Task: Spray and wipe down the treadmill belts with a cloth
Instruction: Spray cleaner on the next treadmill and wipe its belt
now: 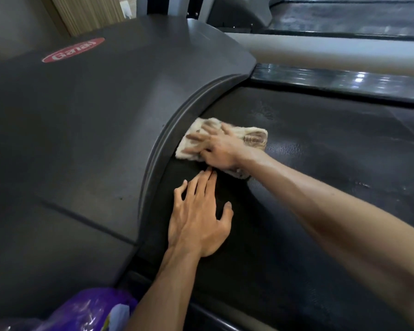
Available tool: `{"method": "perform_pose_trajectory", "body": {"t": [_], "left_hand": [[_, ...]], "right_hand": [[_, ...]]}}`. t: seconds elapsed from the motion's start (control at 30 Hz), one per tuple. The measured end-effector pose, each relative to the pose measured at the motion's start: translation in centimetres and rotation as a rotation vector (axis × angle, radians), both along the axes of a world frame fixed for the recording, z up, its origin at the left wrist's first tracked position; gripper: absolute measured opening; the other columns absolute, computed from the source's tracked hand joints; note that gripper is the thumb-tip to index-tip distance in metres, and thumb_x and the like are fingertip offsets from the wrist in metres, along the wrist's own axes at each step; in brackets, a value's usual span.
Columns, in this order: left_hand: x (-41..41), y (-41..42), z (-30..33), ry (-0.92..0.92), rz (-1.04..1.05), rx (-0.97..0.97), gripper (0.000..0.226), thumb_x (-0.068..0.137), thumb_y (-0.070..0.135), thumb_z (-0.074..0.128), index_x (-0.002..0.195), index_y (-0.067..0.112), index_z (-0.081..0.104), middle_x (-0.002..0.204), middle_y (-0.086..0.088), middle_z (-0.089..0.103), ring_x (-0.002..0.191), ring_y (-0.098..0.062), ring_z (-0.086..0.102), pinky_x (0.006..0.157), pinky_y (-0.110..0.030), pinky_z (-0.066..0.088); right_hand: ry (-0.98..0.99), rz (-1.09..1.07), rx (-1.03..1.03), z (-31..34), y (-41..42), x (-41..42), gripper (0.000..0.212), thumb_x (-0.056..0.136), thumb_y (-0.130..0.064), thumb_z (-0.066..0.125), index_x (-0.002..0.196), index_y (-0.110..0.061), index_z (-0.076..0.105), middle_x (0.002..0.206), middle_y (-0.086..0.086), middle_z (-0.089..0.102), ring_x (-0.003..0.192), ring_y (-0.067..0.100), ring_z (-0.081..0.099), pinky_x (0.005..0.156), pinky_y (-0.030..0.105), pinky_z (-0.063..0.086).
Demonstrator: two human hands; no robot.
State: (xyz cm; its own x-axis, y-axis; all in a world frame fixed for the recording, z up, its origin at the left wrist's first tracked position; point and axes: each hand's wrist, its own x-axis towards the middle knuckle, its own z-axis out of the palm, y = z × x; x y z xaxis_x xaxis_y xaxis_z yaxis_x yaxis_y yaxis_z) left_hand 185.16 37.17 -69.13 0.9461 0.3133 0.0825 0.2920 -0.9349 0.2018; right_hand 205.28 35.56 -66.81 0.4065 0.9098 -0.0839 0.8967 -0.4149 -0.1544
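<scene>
The red oval label on the grey hood is upside down; I cannot read it surely. The right hand presses the cloth flat on the belt, fingers blurred. The left hand lies open on the belt, holding nothing. A purple bag is cut off below.

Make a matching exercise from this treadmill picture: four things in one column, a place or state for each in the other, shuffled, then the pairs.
1. cloth
2. left hand
3. red logo
4. purple bag

A. flat on the belt, holding nothing
B. bottom left corner
C. under the right hand
D. on the motor cover

Pairs: 1-C, 2-A, 3-D, 4-B
</scene>
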Motion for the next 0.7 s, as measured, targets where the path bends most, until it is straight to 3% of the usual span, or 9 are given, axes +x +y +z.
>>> {"method": "perform_pose_trajectory", "body": {"t": [0.07, 0.13, 0.23, 0.3, 0.47, 0.53, 0.63, 0.7], "left_hand": [[0.1, 0.1, 0.1, 0.014, 0.009, 0.012, 0.08, 0.089, 0.059, 0.017, 0.157, 0.019, 0.026, 0.164, 0.002, 0.026, 0.153, -0.009, 0.014, 0.126, -0.041, 0.009], [0.1, -0.1, 0.2, 0.013, 0.005, 0.016, 0.082, 0.088, 0.06, 0.015, 0.159, 0.02, 0.023, 0.166, 0.004, 0.023, 0.153, -0.008, 0.012, 0.127, -0.04, 0.009], [0.0, 0.0, -0.1, -0.011, -0.002, -0.005, 0.085, 0.085, 0.061, 0.01, 0.162, 0.023, 0.013, 0.169, 0.01, 0.009, 0.154, -0.004, 0.004, 0.127, -0.039, 0.007], [0.0, 0.0, -0.2, -0.024, -0.004, -0.007, 0.086, 0.085, 0.061, 0.01, 0.162, 0.022, 0.014, 0.169, 0.011, 0.008, 0.154, -0.003, 0.005, 0.126, -0.039, 0.007], [0.0, 0.0, -0.1, -0.021, -0.002, -0.006, 0.087, 0.084, 0.061, 0.006, 0.162, 0.023, 0.008, 0.169, 0.011, 0.004, 0.154, -0.003, 0.002, 0.127, -0.037, 0.005], [0.0, 0.0, -0.1, -0.027, -0.006, -0.01, 0.087, 0.084, 0.061, 0.007, 0.163, 0.022, 0.008, 0.169, 0.011, 0.004, 0.154, -0.003, 0.001, 0.126, -0.037, 0.004], [0.1, 0.0, -0.2, -0.036, -0.001, -0.009, 0.087, 0.085, 0.06, 0.011, 0.163, 0.021, 0.011, 0.17, 0.009, 0.007, 0.154, -0.004, 0.004, 0.126, -0.037, 0.006], [0.1, 0.1, -0.3, -0.023, -0.002, -0.003, 0.086, 0.085, 0.06, 0.011, 0.162, 0.021, 0.011, 0.169, 0.009, 0.007, 0.154, -0.005, 0.004, 0.126, -0.038, 0.006]], "right_hand": [[0.049, 0.119, 0.011, 0.0, -0.8, -1.6, 0.056, 0.098, -0.034, 0.031, 0.147, -0.057, 0.042, 0.169, -0.017, 0.021, 0.159, 0.019, 0.001, 0.123, 0.052, -0.008], [0.055, 0.138, 0.044, -0.3, -1.6, -1.2, 0.06, 0.094, -0.034, 0.03, 0.149, -0.055, 0.042, 0.169, -0.015, 0.022, 0.159, 0.02, 0.003, 0.123, 0.05, -0.006], [0.003, -0.036, 0.049, -0.5, -3.0, 2.7, 0.051, 0.102, -0.047, 0.033, 0.153, -0.052, 0.037, 0.169, -0.012, 0.023, 0.159, 0.022, 0.007, 0.125, 0.049, 0.0], [-0.062, -0.133, 0.032, -0.2, -5.1, 5.4, 0.057, 0.098, -0.062, 0.025, 0.154, -0.053, 0.034, 0.168, -0.01, 0.028, 0.156, 0.024, 0.015, 0.125, 0.048, 0.008], [-0.141, -0.159, 0.166, -1.1, -12.2, 7.1, 0.055, 0.1, -0.056, 0.033, 0.154, -0.047, 0.036, 0.154, -0.015, 0.046, 0.143, 0.02, 0.041, 0.119, 0.052, 0.027], [-0.13, -0.218, 0.21, -1.5, -14.1, 7.0, 0.06, 0.095, -0.06, 0.037, 0.153, -0.046, 0.038, 0.158, -0.014, 0.043, 0.147, 0.02, 0.037, 0.119, 0.056, 0.026], [-0.075, -0.438, 0.127, -1.7, -14.1, 7.1, 0.073, 0.083, -0.073, 0.038, 0.153, -0.055, 0.032, 0.171, -0.01, 0.018, 0.158, 0.026, 0.013, 0.122, 0.067, 0.009], [-0.049, -0.577, 0.076, -1.5, -12.5, 6.9, 0.064, 0.09, -0.073, 0.039, 0.152, -0.059, 0.03, 0.172, -0.01, 0.008, 0.158, 0.03, 0.004, 0.121, 0.068, 0.0]]}}
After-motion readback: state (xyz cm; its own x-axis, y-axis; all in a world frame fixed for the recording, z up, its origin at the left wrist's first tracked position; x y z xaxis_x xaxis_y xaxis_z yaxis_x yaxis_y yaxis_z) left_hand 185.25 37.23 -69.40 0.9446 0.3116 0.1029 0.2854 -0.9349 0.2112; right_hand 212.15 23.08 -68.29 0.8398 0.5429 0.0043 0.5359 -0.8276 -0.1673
